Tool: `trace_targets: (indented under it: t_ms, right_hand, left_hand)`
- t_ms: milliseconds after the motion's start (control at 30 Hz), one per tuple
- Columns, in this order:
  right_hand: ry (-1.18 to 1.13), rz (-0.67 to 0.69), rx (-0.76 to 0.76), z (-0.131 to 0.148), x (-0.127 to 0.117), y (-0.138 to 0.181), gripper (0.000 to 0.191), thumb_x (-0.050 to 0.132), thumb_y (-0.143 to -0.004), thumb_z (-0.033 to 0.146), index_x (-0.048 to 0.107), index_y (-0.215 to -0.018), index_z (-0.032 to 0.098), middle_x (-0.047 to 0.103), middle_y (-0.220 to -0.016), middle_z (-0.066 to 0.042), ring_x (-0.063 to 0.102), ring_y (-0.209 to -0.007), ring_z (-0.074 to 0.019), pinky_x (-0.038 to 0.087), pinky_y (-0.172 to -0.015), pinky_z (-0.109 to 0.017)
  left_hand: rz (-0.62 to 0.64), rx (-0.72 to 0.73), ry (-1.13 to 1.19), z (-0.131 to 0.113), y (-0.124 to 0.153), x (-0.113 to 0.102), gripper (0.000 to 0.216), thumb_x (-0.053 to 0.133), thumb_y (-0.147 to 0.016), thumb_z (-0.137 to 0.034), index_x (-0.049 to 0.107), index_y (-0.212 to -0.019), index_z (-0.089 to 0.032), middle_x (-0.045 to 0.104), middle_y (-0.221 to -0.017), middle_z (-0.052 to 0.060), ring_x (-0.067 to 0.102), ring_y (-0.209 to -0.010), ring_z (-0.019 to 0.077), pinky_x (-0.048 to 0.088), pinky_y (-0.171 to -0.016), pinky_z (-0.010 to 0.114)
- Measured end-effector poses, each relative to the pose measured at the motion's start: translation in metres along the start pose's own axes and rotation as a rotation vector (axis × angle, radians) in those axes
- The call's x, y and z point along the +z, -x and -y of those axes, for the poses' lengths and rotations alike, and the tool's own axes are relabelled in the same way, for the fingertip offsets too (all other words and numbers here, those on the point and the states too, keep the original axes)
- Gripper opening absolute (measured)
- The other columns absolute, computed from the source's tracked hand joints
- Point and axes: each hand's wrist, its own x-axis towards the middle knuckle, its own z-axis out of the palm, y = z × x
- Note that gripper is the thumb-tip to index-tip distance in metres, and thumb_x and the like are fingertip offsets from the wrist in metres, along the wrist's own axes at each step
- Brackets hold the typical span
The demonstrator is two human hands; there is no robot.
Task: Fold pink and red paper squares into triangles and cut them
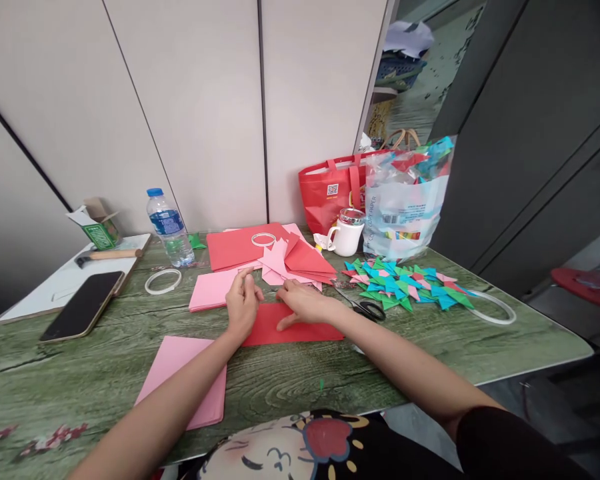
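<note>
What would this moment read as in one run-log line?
left hand: curled, at red paper left end | right hand: over red paper, thumb spread | nearby: scissors, pink stack

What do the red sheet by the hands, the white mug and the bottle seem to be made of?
Red sheet: probably paper, matte, with straight, thin edges.
White mug: likely glazed ceramic, given its smooth, slightly glossy body; its shiny lid could be metal or coated plastic.
Bottle: most likely clear plastic, see-through below its label.
</note>
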Motion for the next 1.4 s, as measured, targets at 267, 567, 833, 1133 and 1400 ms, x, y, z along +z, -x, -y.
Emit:
trace_targets:
  t_ms: [267, 567, 833, 1133, 1400]
  right_hand:
    - [-0.146, 0.074, -0.073, -0.006, 0.010, 0.001, 0.065, 0.071, -0.052, 0.057, 0.054, -0.100, 0.017, 0.057, -0.093, -0.009, 0.054, -0.084, -0.0234, 0.040, -0.069, -0.029]
    - [-0.318, -0.106, -0.078, -0.018, 0.016, 0.001, 0.038, 0.076, -0.053, 0.035, 0.058, -0.081, 0.017, 0.058, -0.080, -0.002, 0.053, -0.073, -0.0160, 0.037, -0.060, -0.022]
    - [-0.868, -0.138, 0.011, -0.034, 0.019, -0.006, 0.020, 0.066, -0.065, 0.031, 0.060, -0.070, 0.013, 0.058, -0.059, 0.000, 0.052, -0.054, -0.0098, 0.038, -0.053, -0.020]
    - [-0.916, -0.282, 0.012, -0.035, 0.019, -0.008, 0.024, 0.063, -0.069, 0.036, 0.057, -0.068, 0.013, 0.062, -0.068, -0.002, 0.055, -0.061, -0.0117, 0.041, -0.057, -0.022]
    - [-0.387, -0.649, -0.112, -0.026, 0.003, -0.001, 0.015, 0.048, -0.084, 0.027, 0.060, -0.084, 0.018, 0.066, -0.081, -0.003, 0.058, -0.075, -0.0138, 0.042, -0.069, -0.026]
  left_hand:
    - [-0.101, -0.045, 0.129, -0.006, 0.013, -0.009, 0.036, 0.039, -0.085, -0.042, 0.048, -0.107, -0.015, 0.049, -0.046, -0.007, 0.038, -0.033, 0.0073, 0.031, -0.036, 0.018]
    - [-0.009, -0.100, 0.133, 0.004, 0.008, -0.011, 0.030, 0.044, -0.082, -0.040, 0.056, -0.091, -0.015, 0.052, -0.052, -0.004, 0.039, -0.035, 0.0069, 0.030, -0.037, 0.019]
    - [-0.039, -0.051, 0.057, 0.000, 0.006, -0.016, 0.028, 0.051, -0.078, -0.040, 0.059, -0.087, -0.015, 0.059, -0.068, 0.001, 0.048, -0.053, 0.0109, 0.038, -0.048, 0.021]
    - [-0.003, -0.145, 0.000, 0.010, -0.002, -0.022, 0.037, 0.050, -0.076, -0.048, 0.063, -0.078, -0.014, 0.055, -0.061, 0.001, 0.047, -0.052, 0.0114, 0.035, -0.045, 0.021]
    - [0.467, -0.418, 0.460, -0.006, 0.003, -0.023, 0.038, 0.070, -0.064, -0.034, 0.063, -0.094, -0.012, 0.068, -0.082, 0.007, 0.062, -0.071, 0.0191, 0.048, -0.066, 0.030]
